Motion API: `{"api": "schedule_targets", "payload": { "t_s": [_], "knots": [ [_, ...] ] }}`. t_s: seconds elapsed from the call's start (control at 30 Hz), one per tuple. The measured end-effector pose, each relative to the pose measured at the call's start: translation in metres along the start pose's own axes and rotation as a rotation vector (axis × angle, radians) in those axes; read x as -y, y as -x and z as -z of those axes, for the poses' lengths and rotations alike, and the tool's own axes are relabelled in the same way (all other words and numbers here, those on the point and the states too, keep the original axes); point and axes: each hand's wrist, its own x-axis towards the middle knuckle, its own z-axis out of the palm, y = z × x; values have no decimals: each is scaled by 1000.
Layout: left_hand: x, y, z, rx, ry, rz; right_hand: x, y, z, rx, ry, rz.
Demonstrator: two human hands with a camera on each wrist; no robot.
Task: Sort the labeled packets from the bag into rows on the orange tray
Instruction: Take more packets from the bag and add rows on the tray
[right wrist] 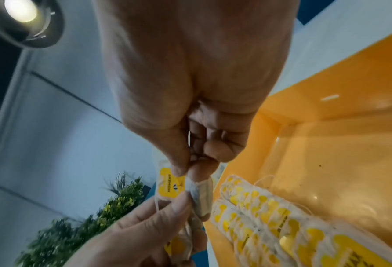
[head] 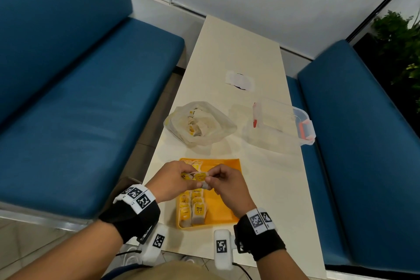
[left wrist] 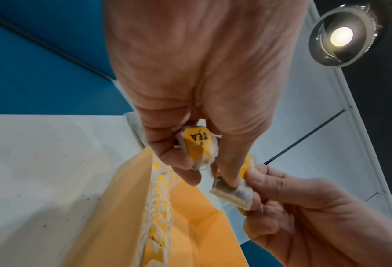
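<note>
Above the orange tray (head: 227, 202), the right hand (head: 229, 185) pinches one end of a packet (left wrist: 232, 194) whose other end the left hand (head: 169, 180), gripping a second packet (left wrist: 198, 144), also pinches, rows directly below.

Glossy plastic orange tray (head: 227, 202), papery matt packets (head: 197, 210), translucent plastic bag (head: 218, 129).

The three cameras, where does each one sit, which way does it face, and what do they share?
Head: worn on the head, facing down at the table, bag and tray; both forearms and hands show.
Left wrist: looks along the left hand at its packet; right hand's fingers show.
Right wrist: looks along the right hand at its packet; left hand's fingers show.
Shared: all three show both hands, packets and tray.
</note>
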Motion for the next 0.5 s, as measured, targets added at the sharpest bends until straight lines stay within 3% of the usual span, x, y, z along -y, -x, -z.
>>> {"api": "schedule_targets", "payload": {
  "t_s": [0.1,0.37,0.5],
  "knots": [
    [4,-1,-1,-8,18,7,-1,0,0,4,-47,-35],
    [0,-3,-3,9,-30,-19,-3,-7,-4,35,223,-33],
    [7,-4,0,-47,-35,58,-5,-8,4,65,259,-104]
  ]
}}
